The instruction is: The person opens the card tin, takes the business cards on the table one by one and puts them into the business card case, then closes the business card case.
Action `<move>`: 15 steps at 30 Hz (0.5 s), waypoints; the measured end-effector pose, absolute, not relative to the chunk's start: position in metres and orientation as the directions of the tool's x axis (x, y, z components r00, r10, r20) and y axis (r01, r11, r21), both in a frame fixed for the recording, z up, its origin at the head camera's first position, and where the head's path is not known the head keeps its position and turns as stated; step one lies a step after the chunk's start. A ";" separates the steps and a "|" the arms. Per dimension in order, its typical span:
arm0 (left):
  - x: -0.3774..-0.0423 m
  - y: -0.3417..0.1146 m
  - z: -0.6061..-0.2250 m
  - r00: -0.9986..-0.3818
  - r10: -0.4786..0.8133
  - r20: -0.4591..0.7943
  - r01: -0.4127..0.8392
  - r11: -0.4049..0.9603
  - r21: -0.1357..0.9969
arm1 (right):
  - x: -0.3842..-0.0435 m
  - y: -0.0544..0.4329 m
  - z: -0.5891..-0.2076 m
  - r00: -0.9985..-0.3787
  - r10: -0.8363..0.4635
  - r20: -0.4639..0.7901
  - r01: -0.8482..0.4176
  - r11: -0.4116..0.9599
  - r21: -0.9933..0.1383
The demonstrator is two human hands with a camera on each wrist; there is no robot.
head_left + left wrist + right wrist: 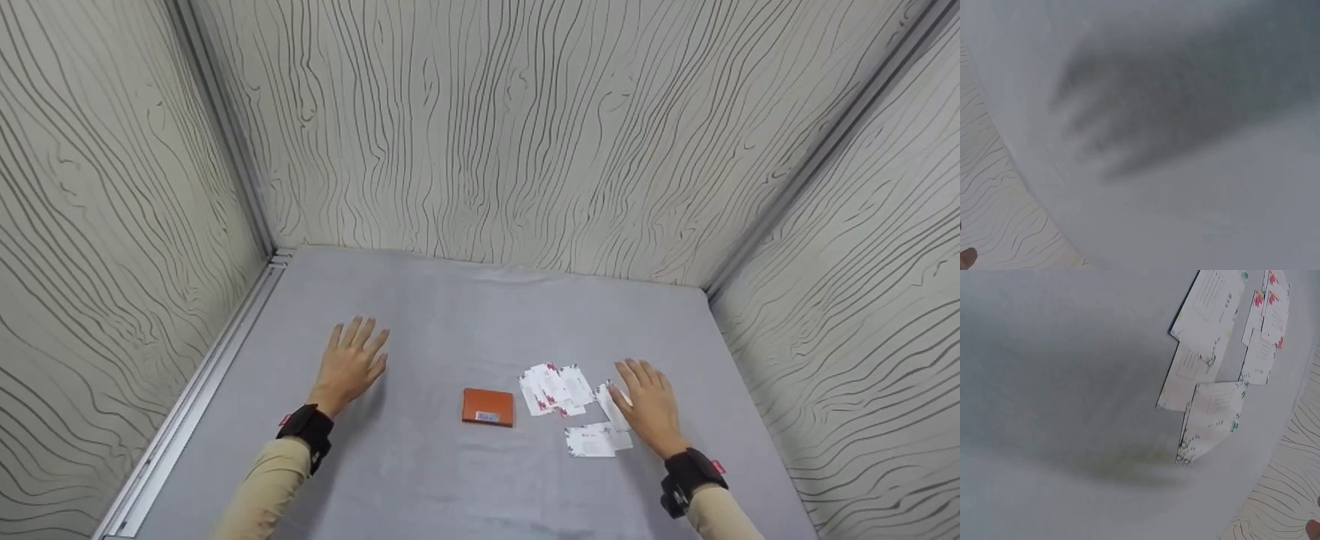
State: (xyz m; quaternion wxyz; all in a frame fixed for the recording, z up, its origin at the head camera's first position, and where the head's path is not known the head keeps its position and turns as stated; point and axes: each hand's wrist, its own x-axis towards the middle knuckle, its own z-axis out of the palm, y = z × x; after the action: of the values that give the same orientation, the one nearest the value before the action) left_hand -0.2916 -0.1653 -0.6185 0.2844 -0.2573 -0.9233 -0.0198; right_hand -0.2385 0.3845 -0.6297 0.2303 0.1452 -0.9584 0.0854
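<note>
My left hand [349,367] hovers over the left part of the grey cloth, fingers straight and spread, holding nothing. In the left wrist view its shadow falls on the cloth [1196,214], with one fingertip [968,257] at the lower left edge. My right hand [649,405] is held out flat at the right, fingers straight, its thumb overlapping white printed cards [591,441] in the head view. Those cards show dark floral corners. Left of them lies a fanned group of cards with red flowers [551,384]. An orange card case [487,407] with a small label lies between the hands.
Wood-grain panels [480,135] enclose the table at the back and both sides. A metal rail [196,397] runs along the left edge. In the right wrist view several cards [1213,419] overlap one another on the cloth.
</note>
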 end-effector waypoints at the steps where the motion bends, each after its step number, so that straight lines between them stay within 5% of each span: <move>1: -0.291 -0.162 -0.620 -0.706 0.468 0.531 0.491 0.864 -0.109 | -0.237 0.380 -0.632 -0.848 -0.244 0.470 -0.327 0.940 -0.101; 15: -0.286 -0.124 -0.645 -0.678 0.510 0.529 0.555 0.827 -0.086 | -0.220 0.326 -0.680 -0.791 -0.304 0.530 -0.445 0.882 -0.158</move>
State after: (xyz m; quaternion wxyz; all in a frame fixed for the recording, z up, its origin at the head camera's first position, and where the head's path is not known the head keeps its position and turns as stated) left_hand -0.2858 -0.1240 -0.6455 0.2763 -0.2909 -0.9151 -0.0410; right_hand -0.2202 0.3261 -0.6798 0.2537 0.2000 -0.9362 0.1388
